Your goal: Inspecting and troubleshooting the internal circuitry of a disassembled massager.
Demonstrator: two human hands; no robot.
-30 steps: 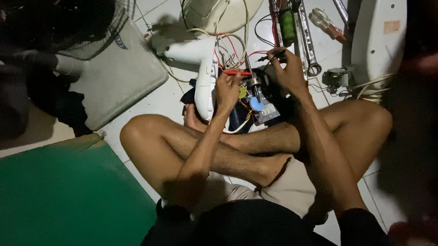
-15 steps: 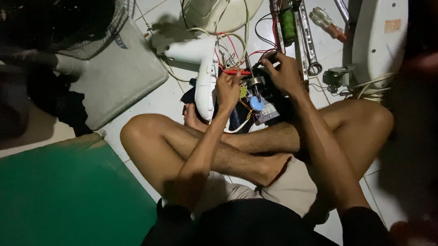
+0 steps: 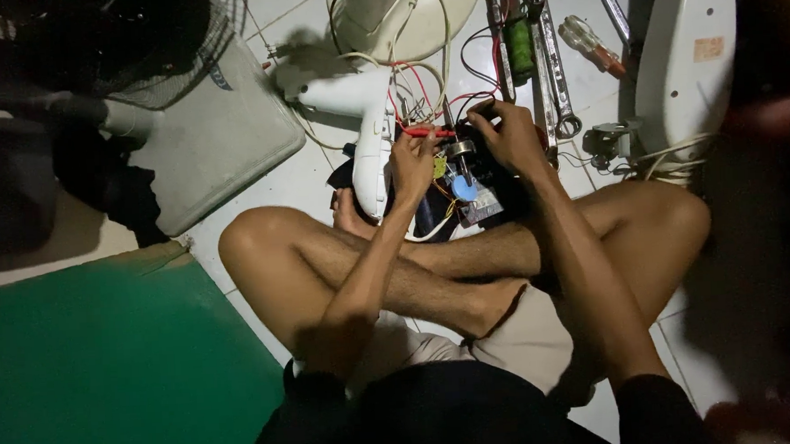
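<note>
Hands, two: left hand (image 3: 413, 162) gripping one red probe (image 3: 427, 133), right hand (image 3: 507, 135) clenched on black part (image 3: 483, 113).

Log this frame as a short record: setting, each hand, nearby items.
setting: person sits cross-legged on a tiled floor
left hand: pinching a red probe over the wiring
right hand: on the dark fan motor assembly, what it grips is unclear
nearby: white fan housing, round fan base, wrenches, screwdriver, green mat
</note>
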